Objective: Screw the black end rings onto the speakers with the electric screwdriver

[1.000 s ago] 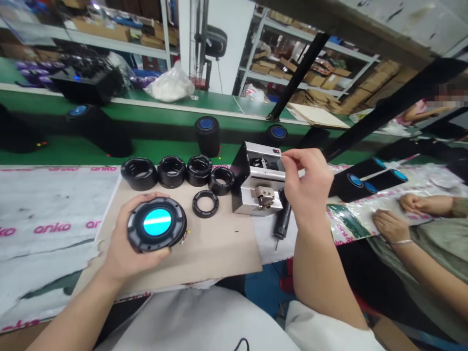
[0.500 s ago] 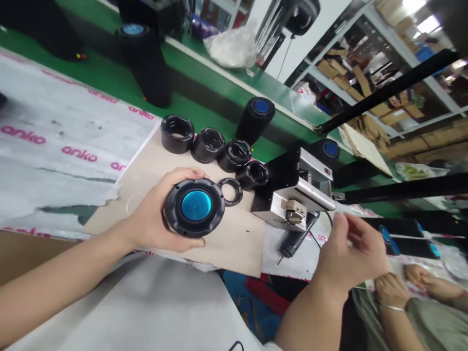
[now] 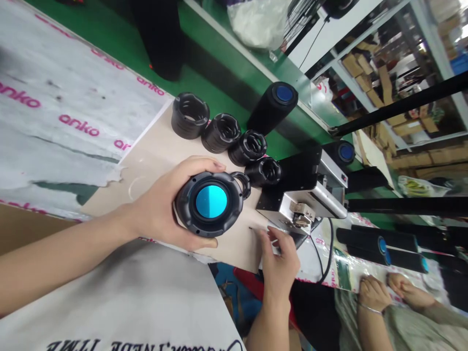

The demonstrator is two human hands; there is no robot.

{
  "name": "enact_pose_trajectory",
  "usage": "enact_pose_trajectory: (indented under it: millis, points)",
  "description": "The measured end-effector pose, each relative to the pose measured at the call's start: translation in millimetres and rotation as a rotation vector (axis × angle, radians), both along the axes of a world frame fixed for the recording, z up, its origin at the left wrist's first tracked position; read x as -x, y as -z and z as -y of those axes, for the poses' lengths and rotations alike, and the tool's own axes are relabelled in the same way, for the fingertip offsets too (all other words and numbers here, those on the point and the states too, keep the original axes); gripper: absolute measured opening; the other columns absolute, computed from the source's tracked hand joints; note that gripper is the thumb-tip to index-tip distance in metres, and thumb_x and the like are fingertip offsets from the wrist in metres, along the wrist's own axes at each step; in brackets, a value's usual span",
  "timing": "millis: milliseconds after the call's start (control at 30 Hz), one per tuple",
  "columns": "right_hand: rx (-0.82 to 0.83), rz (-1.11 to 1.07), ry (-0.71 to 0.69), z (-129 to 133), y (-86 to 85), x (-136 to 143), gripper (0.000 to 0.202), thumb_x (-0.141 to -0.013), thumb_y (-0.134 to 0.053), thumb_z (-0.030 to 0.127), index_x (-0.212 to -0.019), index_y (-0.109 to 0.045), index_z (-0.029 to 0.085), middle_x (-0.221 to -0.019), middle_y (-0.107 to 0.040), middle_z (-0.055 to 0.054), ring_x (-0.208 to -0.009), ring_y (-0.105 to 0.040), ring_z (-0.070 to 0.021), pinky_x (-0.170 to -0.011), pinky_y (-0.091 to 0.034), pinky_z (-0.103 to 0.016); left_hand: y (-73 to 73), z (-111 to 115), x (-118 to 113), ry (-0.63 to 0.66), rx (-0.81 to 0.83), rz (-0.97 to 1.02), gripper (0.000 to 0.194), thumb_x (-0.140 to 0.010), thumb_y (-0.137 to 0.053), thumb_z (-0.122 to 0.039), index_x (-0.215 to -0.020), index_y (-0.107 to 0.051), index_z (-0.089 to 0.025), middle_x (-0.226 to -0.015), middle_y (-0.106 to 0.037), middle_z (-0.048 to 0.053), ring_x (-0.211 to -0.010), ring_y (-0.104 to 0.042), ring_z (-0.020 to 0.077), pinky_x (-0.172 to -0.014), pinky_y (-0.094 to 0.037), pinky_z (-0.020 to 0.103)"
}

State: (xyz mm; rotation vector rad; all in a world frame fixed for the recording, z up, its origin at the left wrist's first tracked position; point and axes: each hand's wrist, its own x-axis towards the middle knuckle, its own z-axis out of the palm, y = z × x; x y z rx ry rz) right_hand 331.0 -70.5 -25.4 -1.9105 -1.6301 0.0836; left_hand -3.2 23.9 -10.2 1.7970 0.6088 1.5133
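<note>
My left hand [image 3: 164, 204] is wrapped round a black cylindrical device [image 3: 181, 214], whose round end with a shiny blue disc and scalloped rim faces up. My right hand [image 3: 280, 258] hovers at the right edge of the beige board [image 3: 234, 248], its thumb and fingers bent close together; anything between the fingertips is too small to make out. A dark tool [image 3: 304, 240] lies partly hidden behind that hand. Several black ring-shaped collars, among them one at the left end [image 3: 190, 117], stand in a row beyond the device. A thin black ring [image 3: 244, 184] is partly covered by it.
A black and silver machine [image 3: 303, 190] sits right of the collars. Behind them a black cylinder [image 3: 272, 107] lies on the green surface. Further right are more cylinders [image 3: 365, 246] and another person's hands [image 3: 375, 292]. Printed wrapping sheet [image 3: 80, 102] covers the left side.
My right hand has moved left, from beside the machine to the board's right edge. The view has shifted, and the held device now overlaps the thin ring.
</note>
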Motion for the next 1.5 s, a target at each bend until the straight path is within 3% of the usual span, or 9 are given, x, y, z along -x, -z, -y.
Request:
enact_pose_trajectory:
  millis: [133, 267, 467, 600, 700, 833, 1100, 1500]
  points:
    - [0.123, -0.046, -0.079, -4, 8.6, 9, 0.050, -0.104, -0.066, 0.065, -0.099, -0.083, 0.019, -0.097, -0.076, -0.008, -0.084, -0.070, -0.0190, -0.081, -0.057, -0.033, -2.8, 1, 2, 0.012, 0.013, 0.003, 0.108, -0.065, -0.106, -0.042, -0.158, -0.054, -0.025, -0.148, -0.064, 0.015, -0.138, -0.067, 0.0383, -0.119, -0.057, 0.048]
    - [0.174, -0.074, -0.047, -5, 10.3, 12, 0.044, -0.105, -0.065, 0.057, -0.090, -0.080, 0.018, -0.093, -0.076, -0.008, -0.089, -0.070, -0.0212, -0.085, -0.057, -0.035, -5.7, 1, 5, 0.013, 0.018, -0.027, 0.110, -0.064, -0.107, -0.039, -0.158, -0.054, -0.022, -0.147, -0.064, 0.016, -0.138, -0.067, 0.0383, -0.120, -0.055, 0.049]
    - [0.236, -0.116, -0.031, -8, 8.0, 12, 0.040, -0.102, -0.068, 0.054, -0.111, -0.080, 0.017, -0.089, -0.071, -0.006, -0.076, -0.063, -0.0184, -0.077, -0.055, -0.033, -5.9, 0, 4, -0.006, 0.003, -0.038, 0.111, -0.063, -0.108, -0.043, -0.157, -0.055, -0.022, -0.144, -0.066, 0.016, -0.132, -0.069, 0.0391, -0.117, -0.058, 0.054]
    - [0.298, -0.120, -0.108, -12, 4.4, 13, 0.033, -0.104, -0.065, 0.049, -0.099, -0.080, 0.019, -0.099, -0.074, -0.008, -0.088, -0.067, -0.0200, -0.085, -0.054, -0.034, -5.9, 1, 3, -0.017, 0.029, -0.037, 0.109, -0.064, -0.106, -0.043, -0.158, -0.054, -0.024, -0.145, -0.065, 0.016, -0.134, -0.068, 0.0404, -0.116, -0.059, 0.054]
    - [0.328, -0.108, -0.126, -14, 0.9, 16, 0.032, -0.103, -0.063, 0.047, -0.096, -0.077, 0.019, -0.095, -0.072, -0.008, -0.086, -0.065, -0.0208, -0.085, -0.052, -0.035, -6.5, 0, 3, -0.012, 0.015, -0.048, 0.110, -0.064, -0.106, -0.043, -0.158, -0.053, -0.024, -0.145, -0.064, 0.016, -0.134, -0.068, 0.0417, -0.114, -0.060, 0.056]
    - [0.344, -0.100, -0.119, -17, -1.8, 19, 0.032, -0.097, -0.063, 0.047, -0.089, -0.074, 0.019, -0.089, -0.070, -0.007, -0.084, -0.064, -0.0219, -0.084, -0.050, -0.036, -6.4, 1, 2, 0.021, -0.038, -0.048, 0.110, -0.064, -0.105, -0.038, -0.158, -0.050, -0.022, -0.143, -0.063, 0.019, -0.134, -0.068, 0.0404, -0.115, -0.061, 0.055]
    - [0.338, -0.156, -0.019, -15, 0.0, 13, 0.040, -0.097, -0.065, 0.056, -0.090, -0.074, 0.018, -0.074, -0.069, -0.004, -0.067, -0.064, -0.0188, -0.066, -0.051, -0.029, -5.5, 6, -2, 0.011, -0.090, -0.080, 0.112, -0.063, -0.103, -0.051, -0.158, -0.049, -0.027, -0.141, -0.067, 0.020, -0.129, -0.070, 0.0418, -0.108, -0.064, 0.057]
    - [0.286, -0.180, -0.016, -19, -3.2, 19, 0.043, -0.091, -0.068, 0.060, -0.091, -0.077, 0.018, -0.080, -0.073, -0.006, -0.069, -0.065, -0.0198, -0.070, -0.056, -0.031, -3.8, 8, -3, 0.015, -0.144, -0.097, 0.116, -0.064, -0.102, -0.054, -0.161, -0.045, -0.026, -0.139, -0.068, 0.021, -0.128, -0.070, 0.0425, -0.106, -0.064, 0.058]
